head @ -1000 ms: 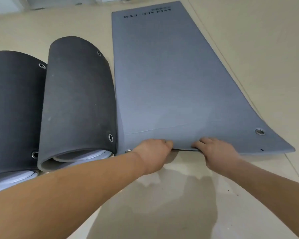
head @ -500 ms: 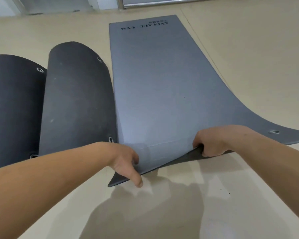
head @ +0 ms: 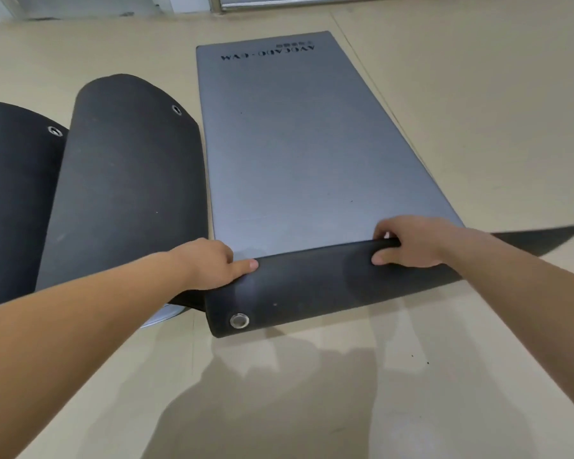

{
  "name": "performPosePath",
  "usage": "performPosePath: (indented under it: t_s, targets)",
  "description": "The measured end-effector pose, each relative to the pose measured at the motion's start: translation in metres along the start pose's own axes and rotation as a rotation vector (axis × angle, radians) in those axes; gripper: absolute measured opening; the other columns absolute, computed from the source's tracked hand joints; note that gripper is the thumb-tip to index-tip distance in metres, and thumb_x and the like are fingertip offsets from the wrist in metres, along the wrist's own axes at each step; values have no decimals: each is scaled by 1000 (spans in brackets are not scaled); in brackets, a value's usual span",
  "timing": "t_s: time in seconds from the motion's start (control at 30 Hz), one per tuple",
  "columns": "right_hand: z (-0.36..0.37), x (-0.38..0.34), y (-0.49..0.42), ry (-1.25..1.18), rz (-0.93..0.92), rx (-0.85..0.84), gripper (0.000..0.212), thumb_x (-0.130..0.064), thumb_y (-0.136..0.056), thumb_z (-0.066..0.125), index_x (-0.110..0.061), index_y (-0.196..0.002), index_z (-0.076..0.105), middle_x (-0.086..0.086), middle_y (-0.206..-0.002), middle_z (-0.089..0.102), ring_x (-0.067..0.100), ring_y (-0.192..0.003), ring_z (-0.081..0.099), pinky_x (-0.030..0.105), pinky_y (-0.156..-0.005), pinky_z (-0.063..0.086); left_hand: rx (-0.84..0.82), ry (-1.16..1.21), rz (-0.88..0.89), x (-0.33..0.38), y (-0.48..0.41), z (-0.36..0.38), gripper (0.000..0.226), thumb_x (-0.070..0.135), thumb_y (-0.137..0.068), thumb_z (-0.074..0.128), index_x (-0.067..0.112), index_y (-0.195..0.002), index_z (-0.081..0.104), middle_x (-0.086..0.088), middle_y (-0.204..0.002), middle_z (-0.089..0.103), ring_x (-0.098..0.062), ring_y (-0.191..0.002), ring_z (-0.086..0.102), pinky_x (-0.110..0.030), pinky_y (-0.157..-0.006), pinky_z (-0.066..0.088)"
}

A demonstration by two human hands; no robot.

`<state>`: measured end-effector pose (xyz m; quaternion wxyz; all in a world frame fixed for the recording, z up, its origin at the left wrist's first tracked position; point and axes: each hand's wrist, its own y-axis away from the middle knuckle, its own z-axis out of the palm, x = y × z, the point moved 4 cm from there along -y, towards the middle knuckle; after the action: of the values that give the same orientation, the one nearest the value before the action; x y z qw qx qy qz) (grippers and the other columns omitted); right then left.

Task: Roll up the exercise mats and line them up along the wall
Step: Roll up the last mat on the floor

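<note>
Two hands point(head: 209, 263) point(head: 411, 243) grip one mat point(head: 295, 144) beside two rolls point(head: 126, 193) point(head: 10, 200).

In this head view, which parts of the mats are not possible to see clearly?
Head view:
Leftmost black rolled foam mat: cut off by the left edge.
Near end of the second black rolled mat: mostly behind the left forearm.
Small print on the flat grey mat: too small.

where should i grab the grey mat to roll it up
Take the grey mat by its near edge, which is curled over with the dark underside up, coming from the near side. Left hand and right hand grip it there, apart across the width; the right hand might sit further out, since the right corner trails unrolled.
</note>
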<state>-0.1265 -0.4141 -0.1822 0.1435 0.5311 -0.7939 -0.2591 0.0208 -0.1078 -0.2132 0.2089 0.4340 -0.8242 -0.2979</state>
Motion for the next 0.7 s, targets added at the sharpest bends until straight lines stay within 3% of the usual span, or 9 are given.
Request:
performPosePath:
  t_s: [0.1, 0.2, 0.27, 0.3, 0.33, 0.4, 0.47, 0.57, 0.7]
  targets:
    - [-16, -25, 4, 317, 34, 473, 56, -66, -81, 73, -29, -118, 55, 1, -117, 56, 27, -108, 54, 41, -86, 41, 160, -39, -71, -4, -14, 3, 65, 72, -104, 24, 20, -101, 62, -4, -101, 64, -27, -96, 63, -40, -85, 51]
    - [3, -61, 23, 448, -112, 703, 45, -41, -73, 84, -17, -105, 64, 11, -103, 57, 34, -95, 54, 42, -80, 42, 162, -20, -121, -4, -19, 0, 61, 72, -104, 22, 20, -104, 55, -6, -107, 63, -27, -99, 61, -41, -86, 50]
    - [32, -71, 28, 415, -55, 488, 81, -60, -82, 70, -10, -142, 48, 25, -139, 49, 42, -128, 47, 51, -101, 41, 146, -17, -129, -1, -22, -3, 62, 72, -104, 22, 19, -105, 54, -5, -102, 61, -25, -91, 61, -39, -83, 50]
    - [49, -70, 29, 443, 0, 338, 108, -70, -83, 63, -5, -158, 22, 31, -159, 25, 49, -147, 27, 58, -113, 31, 147, -8, -143, 0, -24, -4, 63, 72, -104, 22, 18, -104, 54, -3, -97, 59, -22, -83, 61, -39, -81, 50]
    - [61, -68, 29, 473, 20, 254, 126, -77, -81, 62, -5, -162, -3, 33, -166, 0, 52, -154, 5, 62, -120, 20, 153, 9, -164, 0, -25, -5, 62, 73, -104, 24, 18, -105, 54, -2, -96, 57, -21, -78, 59, -38, -78, 51]
    - [73, -60, 22, 484, -7, 231, 144, -78, -76, 69, -5, -158, -24, 33, -165, -21, 53, -154, -12, 63, -125, 11, 198, -7, -190, 3, -23, -8, 58, 70, -104, 31, 17, -115, 53, -4, -109, 57, -24, -87, 62, -40, -79, 51]
    - [71, -55, 7, 480, -66, 254, 144, -73, -77, 74, -8, -158, -27, 30, -166, -20, 50, -156, -11, 61, -126, 9, 380, -212, -107, 14, -17, -17, 45, 56, -107, 42, 17, -128, 49, -6, -126, 53, -28, -112, 57, -42, -85, 51]
    - [52, -55, -16, 423, -151, 257, 130, -67, -76, 76, -17, -163, -8, 21, -170, 3, 42, -157, 5, 56, -126, 14, 546, -420, 226, 56, -2, -9, 38, 40, -101, 54, 20, -133, 48, -3, -128, 50, -27, -113, 51, -40, -86, 51]
    - [29, -52, -43, 349, -233, 172, 132, -75, -54, 81, -33, -160, 14, 2, -153, 37, 26, -142, 34, 45, -117, 32, 320, -339, 185, 96, -8, 41, 104, 68, -81, 69, 15, -156, 20, -14, -153, 30, -40, -137, 35, -48, -100, 45]
